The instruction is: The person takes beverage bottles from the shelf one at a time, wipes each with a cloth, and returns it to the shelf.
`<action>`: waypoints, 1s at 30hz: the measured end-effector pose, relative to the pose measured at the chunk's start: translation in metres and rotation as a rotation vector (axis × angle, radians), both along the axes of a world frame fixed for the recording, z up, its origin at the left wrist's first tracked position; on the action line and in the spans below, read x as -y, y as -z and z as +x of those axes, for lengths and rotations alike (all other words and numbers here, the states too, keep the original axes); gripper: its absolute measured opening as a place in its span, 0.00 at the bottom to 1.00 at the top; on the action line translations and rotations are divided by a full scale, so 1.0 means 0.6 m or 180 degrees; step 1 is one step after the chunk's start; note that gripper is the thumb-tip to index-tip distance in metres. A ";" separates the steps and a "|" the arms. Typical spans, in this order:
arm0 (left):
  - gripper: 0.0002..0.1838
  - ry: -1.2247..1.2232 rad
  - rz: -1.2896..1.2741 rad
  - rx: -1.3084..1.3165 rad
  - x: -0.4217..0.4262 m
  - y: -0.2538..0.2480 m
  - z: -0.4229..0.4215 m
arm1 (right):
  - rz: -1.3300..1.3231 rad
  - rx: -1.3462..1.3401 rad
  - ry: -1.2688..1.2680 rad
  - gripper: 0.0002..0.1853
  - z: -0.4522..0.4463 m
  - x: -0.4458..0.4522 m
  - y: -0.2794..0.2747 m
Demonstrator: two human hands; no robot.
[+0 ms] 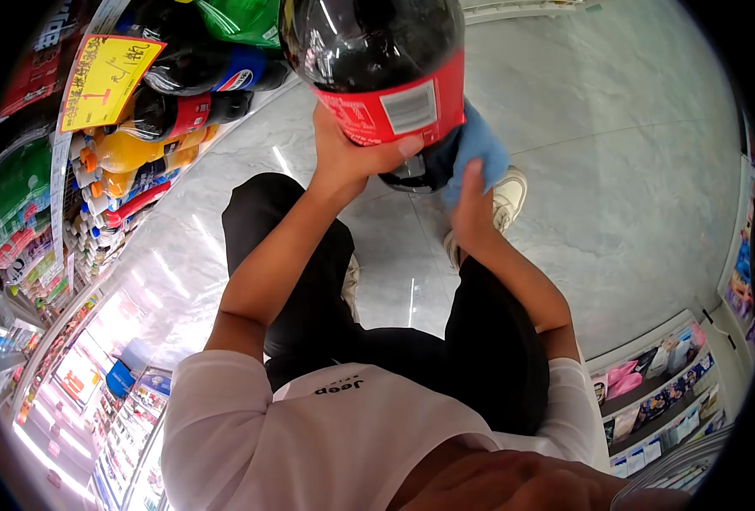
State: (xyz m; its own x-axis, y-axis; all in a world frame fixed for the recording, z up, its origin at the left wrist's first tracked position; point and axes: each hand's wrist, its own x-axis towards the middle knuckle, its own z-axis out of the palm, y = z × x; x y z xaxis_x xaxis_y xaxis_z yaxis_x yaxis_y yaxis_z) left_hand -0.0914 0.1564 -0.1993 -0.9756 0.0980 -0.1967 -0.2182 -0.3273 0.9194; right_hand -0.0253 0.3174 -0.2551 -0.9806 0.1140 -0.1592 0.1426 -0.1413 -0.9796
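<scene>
A large cola bottle [377, 51], filled with dark drink and wrapped in a red label with a barcode, is held up in front of me, its top past the frame edge. My left hand [347, 157] grips it from the left side, thumb across the label. Against the bottle's lower right side is a blue cloth [484, 149]. My right hand [477, 209] is closed on that cloth, thumb raised; the other fingers are mostly hidden and a little blurred.
To my left, a store shelf holds dark soda bottles [203, 68], orange drink bottles [130, 153] and a yellow price tag [109, 81]. Grey tiled floor [624, 170] lies around my feet. A low rack of packaged goods [658, 383] stands at the lower right.
</scene>
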 end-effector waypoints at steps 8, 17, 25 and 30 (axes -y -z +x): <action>0.49 0.1079 -0.0258 -0.0261 0.023 0.005 -0.005 | -0.2777 0.2049 0.0123 0.29 -0.020 -0.012 -0.020; 0.55 0.2067 -0.0302 -0.1783 0.067 0.084 0.005 | -0.2735 0.1100 -0.0194 0.22 0.039 -0.022 0.032; 0.57 0.2308 -0.1055 -0.2672 0.055 0.060 -0.011 | -0.2799 0.0742 -0.0176 0.26 0.040 -0.032 0.042; 0.60 0.1474 -0.0191 -0.0060 0.005 -0.027 0.018 | -0.2586 0.0990 0.0235 0.30 0.010 -0.037 -0.013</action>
State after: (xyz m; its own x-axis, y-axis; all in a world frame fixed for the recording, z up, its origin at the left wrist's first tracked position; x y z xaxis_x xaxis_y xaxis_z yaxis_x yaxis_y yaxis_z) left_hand -0.0806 0.1535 -0.1831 -0.8352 0.5130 -0.1981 -0.3120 -0.1454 0.9389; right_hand -0.0192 0.3394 -0.2473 -0.8737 -0.0894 -0.4782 0.3498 -0.7986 -0.4897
